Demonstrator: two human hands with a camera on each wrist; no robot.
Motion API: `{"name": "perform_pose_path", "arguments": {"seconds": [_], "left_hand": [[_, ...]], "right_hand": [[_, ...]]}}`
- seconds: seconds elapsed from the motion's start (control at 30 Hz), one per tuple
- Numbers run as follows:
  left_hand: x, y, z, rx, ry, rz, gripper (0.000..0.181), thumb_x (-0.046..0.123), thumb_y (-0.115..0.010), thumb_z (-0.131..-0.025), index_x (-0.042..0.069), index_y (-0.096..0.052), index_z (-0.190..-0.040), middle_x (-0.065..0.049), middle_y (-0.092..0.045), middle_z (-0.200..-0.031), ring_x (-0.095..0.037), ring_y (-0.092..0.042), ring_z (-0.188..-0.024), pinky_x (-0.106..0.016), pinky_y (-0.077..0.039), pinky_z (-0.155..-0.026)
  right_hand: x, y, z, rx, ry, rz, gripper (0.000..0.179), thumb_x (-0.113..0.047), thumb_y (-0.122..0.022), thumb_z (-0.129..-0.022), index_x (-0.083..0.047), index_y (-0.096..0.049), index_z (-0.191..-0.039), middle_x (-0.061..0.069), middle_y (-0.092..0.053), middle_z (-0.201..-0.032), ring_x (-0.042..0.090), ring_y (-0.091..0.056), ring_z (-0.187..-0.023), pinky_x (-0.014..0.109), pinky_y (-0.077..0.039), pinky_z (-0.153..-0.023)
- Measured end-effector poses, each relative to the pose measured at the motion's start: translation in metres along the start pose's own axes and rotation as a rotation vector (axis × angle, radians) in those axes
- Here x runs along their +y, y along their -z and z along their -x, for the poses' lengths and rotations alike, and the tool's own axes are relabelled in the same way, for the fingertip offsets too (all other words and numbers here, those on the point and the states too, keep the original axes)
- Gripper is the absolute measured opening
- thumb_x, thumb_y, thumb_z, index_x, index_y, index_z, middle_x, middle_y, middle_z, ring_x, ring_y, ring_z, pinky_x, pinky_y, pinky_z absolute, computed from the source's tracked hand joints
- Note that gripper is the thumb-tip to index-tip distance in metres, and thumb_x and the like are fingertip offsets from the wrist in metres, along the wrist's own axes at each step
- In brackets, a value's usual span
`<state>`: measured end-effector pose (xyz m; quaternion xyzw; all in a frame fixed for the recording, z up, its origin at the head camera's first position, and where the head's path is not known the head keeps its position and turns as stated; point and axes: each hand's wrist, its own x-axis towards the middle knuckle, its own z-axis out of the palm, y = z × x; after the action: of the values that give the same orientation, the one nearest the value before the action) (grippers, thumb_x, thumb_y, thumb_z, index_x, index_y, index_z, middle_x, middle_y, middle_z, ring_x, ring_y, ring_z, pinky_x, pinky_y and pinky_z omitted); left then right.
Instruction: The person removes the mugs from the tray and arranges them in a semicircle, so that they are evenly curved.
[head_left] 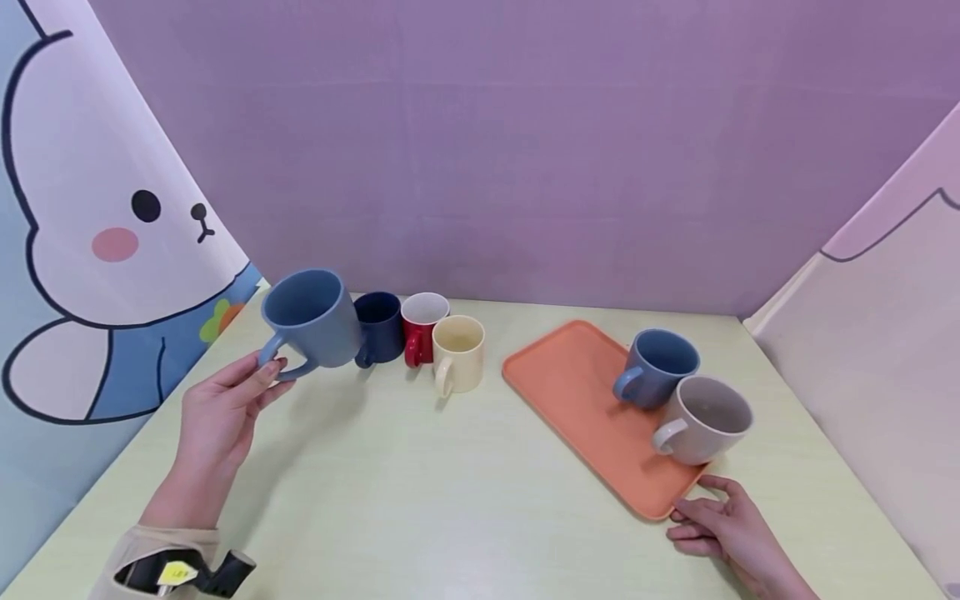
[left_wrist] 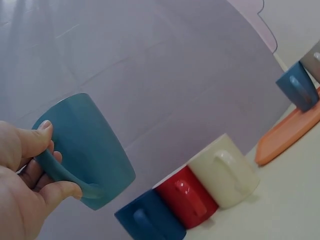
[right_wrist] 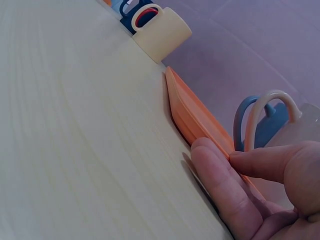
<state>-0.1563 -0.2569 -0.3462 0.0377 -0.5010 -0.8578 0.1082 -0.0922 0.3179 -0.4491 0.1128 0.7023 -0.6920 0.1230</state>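
Note:
My left hand [head_left: 225, 408] pinches the handle of a light blue mug [head_left: 322, 325], held up over the left of the table and slightly tilted. In the left wrist view, the thumb and fingers wrap the handle of this mug [left_wrist: 87, 150]. At the lower right, my right hand [head_left: 731, 529] grips the near corner of an orange tray [head_left: 570, 392]. The right wrist view has the thumb on top of the tray's rim [right_wrist: 200, 117] and fingers beneath its outer side. On the tray stand a blue mug [head_left: 660, 367] and a light grey mug [head_left: 705, 421].
A navy mug [head_left: 381, 329], a red mug with a white inside [head_left: 420, 333] and a cream mug [head_left: 459, 354] stand in a row at the back of the pale table [head_left: 450, 500]. A purple wall [head_left: 525, 150] rises behind; printed panels flank both sides.

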Motion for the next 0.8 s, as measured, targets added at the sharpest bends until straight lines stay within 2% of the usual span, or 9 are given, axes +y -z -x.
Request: {"name": "perform_pose_path", "arguments": {"seconds": [0.23, 0.53, 0.8], "left_hand": [[-0.005, 0.014, -0.004, 0.063, 0.003, -0.022, 0.022, -0.001, -0.072, -0.088, 0.011, -0.079, -0.106, 0.000, -0.075, -0.091, -0.011, -0.073, -0.084, -0.028, -0.059, -0.071], [-0.015, 0.032, -0.014, 0.138, 0.061, -0.018, 0.019, 0.003, -0.076, -0.086, 0.013, -0.081, -0.101, 0.000, -0.075, -0.089, -0.010, -0.073, -0.082, -0.028, -0.060, -0.070], [-0.031, 0.041, -0.022, 0.177, 0.102, -0.027, 0.021, -0.002, -0.072, -0.087, 0.017, -0.082, -0.086, 0.002, -0.075, -0.086, -0.008, -0.072, -0.078, -0.027, -0.060, -0.068]], "right_hand": [[0.002, 0.001, 0.000, -0.016, 0.042, -0.007, 0.062, 0.003, -0.050, -0.100, 0.010, 0.001, -0.136, 0.012, -0.071, -0.088, 0.023, -0.073, -0.073, 0.038, -0.062, -0.067], [0.006, 0.004, -0.004, -0.056, 0.089, -0.025, 0.061, 0.002, -0.051, -0.101, 0.009, 0.000, -0.133, 0.011, -0.071, -0.088, 0.022, -0.073, -0.073, 0.038, -0.062, -0.067], [0.008, 0.005, -0.004, -0.068, 0.111, -0.034, 0.060, 0.003, -0.051, -0.100, 0.009, 0.000, -0.132, 0.011, -0.071, -0.087, 0.022, -0.073, -0.072, 0.038, -0.062, -0.066]]}}
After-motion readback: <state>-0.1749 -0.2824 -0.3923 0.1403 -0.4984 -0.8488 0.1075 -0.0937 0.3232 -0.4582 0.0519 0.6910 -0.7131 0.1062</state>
